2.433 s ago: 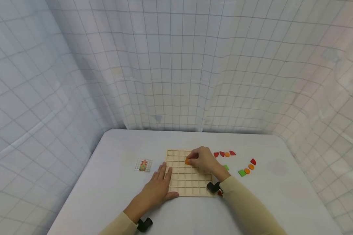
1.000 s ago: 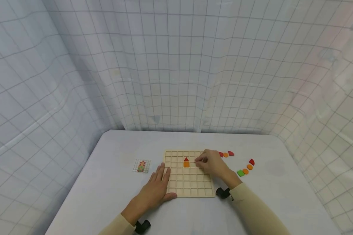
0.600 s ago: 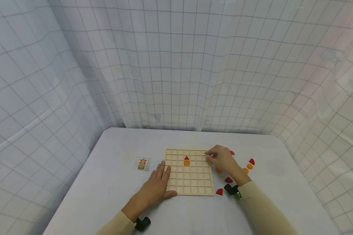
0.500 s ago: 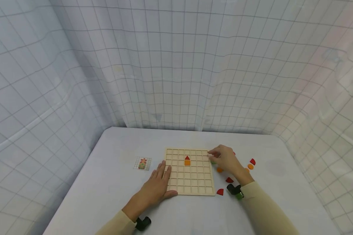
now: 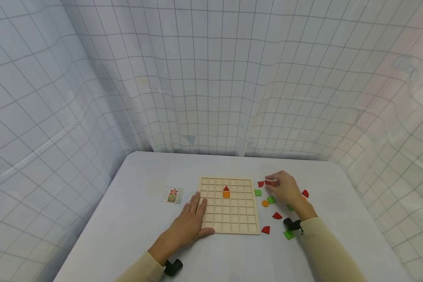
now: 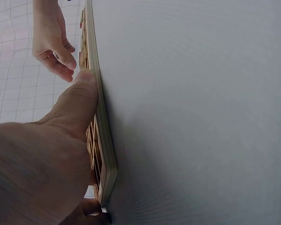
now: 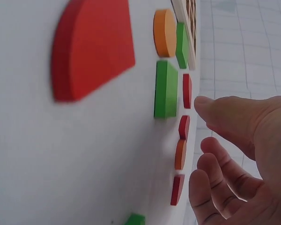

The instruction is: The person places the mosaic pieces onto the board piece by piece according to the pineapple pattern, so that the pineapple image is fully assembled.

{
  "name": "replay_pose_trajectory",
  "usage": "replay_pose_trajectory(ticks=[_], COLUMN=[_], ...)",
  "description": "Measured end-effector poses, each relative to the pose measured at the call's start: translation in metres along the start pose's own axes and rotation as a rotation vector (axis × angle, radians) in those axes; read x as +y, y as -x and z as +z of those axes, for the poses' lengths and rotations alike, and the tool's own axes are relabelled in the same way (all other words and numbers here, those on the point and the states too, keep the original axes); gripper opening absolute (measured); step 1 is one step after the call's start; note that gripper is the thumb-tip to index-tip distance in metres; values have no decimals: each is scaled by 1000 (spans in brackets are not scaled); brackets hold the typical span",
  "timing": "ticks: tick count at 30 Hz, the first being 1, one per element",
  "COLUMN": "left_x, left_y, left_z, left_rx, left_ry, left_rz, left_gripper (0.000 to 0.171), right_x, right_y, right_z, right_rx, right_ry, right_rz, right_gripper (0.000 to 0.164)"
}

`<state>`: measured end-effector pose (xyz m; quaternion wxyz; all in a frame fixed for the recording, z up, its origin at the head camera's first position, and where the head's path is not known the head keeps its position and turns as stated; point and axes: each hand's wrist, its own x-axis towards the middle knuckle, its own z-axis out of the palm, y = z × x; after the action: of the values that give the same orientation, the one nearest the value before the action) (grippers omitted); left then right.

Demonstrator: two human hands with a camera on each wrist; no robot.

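My left hand (image 5: 187, 228) lies over the left edge of a wooden grid board (image 5: 232, 219), with straight fingers on its side and the thumb at its front corner. An orange square tile (image 5: 226, 194) sits in the board with a red triangle tile (image 5: 226, 188) directly behind it. Off the board to the right, my right hand (image 5: 286, 190) hovers over a red quarter-circle tile (image 5: 268, 182). In the right wrist view, its thumb and fingers stand apart with nothing between them. Another red quarter-circle tile (image 7: 187, 91) lies near the thumb.
A small pattern card (image 5: 172, 195) lies left of the board. Right of it are scattered green squares (image 5: 257, 192), orange discs (image 5: 265, 203) and more red quarter-circles (image 5: 277, 216); some are partly hidden by the right arm. Grid-patterned curtains (image 5: 211, 98) surround the table.
The orange square, earlier in my right hand, now sits in the board. My right hand has since moved right, off the board and over the loose tiles. The left hand stays in place.
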<state>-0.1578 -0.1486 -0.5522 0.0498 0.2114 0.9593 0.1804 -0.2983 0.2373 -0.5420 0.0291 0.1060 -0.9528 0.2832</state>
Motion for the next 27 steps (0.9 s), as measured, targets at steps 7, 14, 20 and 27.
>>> replay_pose_trajectory(ticks=[7,14,20,27], left_x=[4,3,5,5], left_y=[-1,1,0,1], left_z=[-5,-2,-6,-5], left_rx=[-30,-14,-34,-38], left_ry=[-2,9,7,-8], left_rz=[-39,-13,-31,-40], left_gripper=[107,106,107,107], right_x=[8,13,16,15], right_y=[0,0,-3,-8], right_z=[-3,-2,0,2], right_rx=[-11,-35,-46,-49], right_ry=[23,24,25,28], right_rz=[3,2,2,20], right_gripper=[36,37,33,29])
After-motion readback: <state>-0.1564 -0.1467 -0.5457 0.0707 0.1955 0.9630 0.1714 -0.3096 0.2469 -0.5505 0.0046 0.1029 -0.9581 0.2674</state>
